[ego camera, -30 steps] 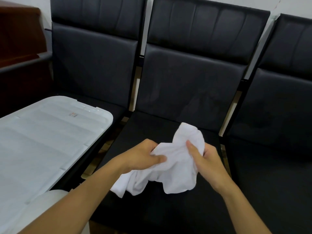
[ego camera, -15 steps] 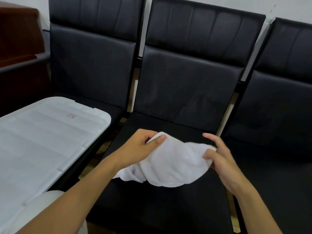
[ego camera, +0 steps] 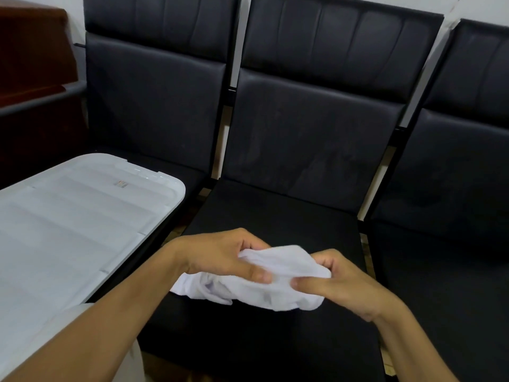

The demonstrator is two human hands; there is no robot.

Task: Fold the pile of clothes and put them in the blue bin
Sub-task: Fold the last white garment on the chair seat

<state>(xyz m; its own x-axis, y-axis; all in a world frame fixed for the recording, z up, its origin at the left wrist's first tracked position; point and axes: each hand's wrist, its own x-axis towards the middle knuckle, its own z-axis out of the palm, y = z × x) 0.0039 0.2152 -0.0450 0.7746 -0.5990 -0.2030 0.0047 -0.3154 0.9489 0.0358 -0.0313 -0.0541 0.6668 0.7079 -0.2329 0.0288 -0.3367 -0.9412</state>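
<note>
Three black padded chairs are ranged side by side against a pale wall, and the middle chair [ego camera: 275, 216] is taken as the landmark for what follows. Just above the front half of its seat a white garment [ego camera: 264, 282] is held bunched between both hands, with its lower folds sagging towards the seat; whether the cloth touches the seat cannot be told. The left hand [ego camera: 217, 255] is closed on the garment's left part, thumb pressed over the cloth and fingers [ego camera: 256, 245] curled behind it. The right hand [ego camera: 338, 282] is closed on the right part, the cloth pinched between thumb and curled fingers. The hands are set close together, which is judged to serve gathering or finding an edge before the cloth is spread, the seat probably being meant as the folding surface. The garment is seen as soft, thin, plain white fabric, heavily crumpled, with no clear edge, sleeve or collar made out; its type cannot be determined. No fold is yet formed, so the task is judged to be at an early stage for this piece. To the left of the middle chair, on the neighbouring seat, a white plastic lid [ego camera: 82, 216] is seen lying flat. No blue bin and no pile of clothes are in view. Behind that lid, a dark wooden cabinet [ego camera: 30, 51] stands by the wall.
</note>
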